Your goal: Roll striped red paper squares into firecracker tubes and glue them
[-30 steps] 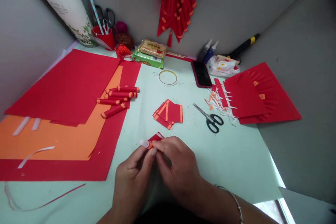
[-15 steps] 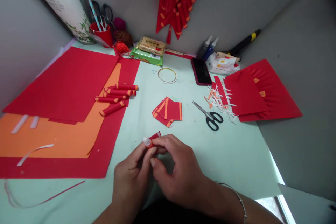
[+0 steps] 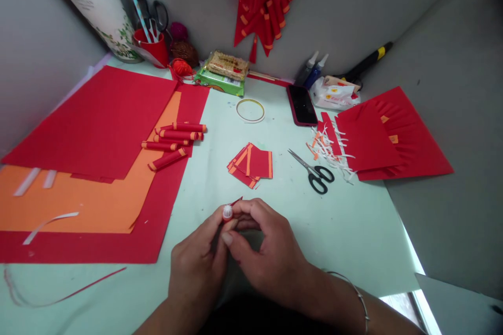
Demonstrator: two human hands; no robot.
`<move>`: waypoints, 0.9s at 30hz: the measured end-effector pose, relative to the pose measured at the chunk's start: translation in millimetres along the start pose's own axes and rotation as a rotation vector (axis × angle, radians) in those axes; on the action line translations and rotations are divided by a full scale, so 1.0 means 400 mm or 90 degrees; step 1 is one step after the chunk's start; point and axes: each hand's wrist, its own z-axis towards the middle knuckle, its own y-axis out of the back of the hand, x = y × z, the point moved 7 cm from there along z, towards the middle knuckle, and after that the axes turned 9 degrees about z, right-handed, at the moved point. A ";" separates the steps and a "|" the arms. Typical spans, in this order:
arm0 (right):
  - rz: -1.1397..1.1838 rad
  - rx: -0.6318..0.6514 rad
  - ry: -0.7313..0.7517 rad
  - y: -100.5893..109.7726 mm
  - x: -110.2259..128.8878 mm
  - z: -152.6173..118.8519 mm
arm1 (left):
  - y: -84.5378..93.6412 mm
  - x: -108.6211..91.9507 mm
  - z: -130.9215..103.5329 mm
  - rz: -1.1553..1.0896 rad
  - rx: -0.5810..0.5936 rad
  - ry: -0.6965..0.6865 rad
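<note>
My left hand (image 3: 198, 259) and my right hand (image 3: 271, 256) meet near the table's front, fingertips closed round a small piece of red paper (image 3: 237, 201). The paper is rolled round a slim rod whose ribbed white end (image 3: 227, 212) pokes out toward me; most of rod and paper is hidden by my fingers. Just beyond lies a pile of red paper pieces with orange edge strips (image 3: 259, 163). To its right rest scissors (image 3: 314, 171) with black handles, blades half apart. Several finished red paper rolls with orange ends (image 3: 178, 135) lie at the left.
Large red sheets (image 3: 98, 125) and orange sheets (image 3: 90, 209) cover the left side. A roll of tape (image 3: 250, 111), a phone (image 3: 302, 105) and snack packets (image 3: 222, 76) sit toward the back. White strip scraps (image 3: 328, 149) lie beside red paper (image 3: 424, 141) at right.
The rod's white end has swung slightly right and now points more toward me as the roll turns in my fingers. Less of the red paper's loose edge shows.
</note>
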 end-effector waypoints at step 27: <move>0.209 0.048 -0.125 -0.002 -0.023 0.016 | -0.005 0.017 0.001 -0.063 0.035 0.045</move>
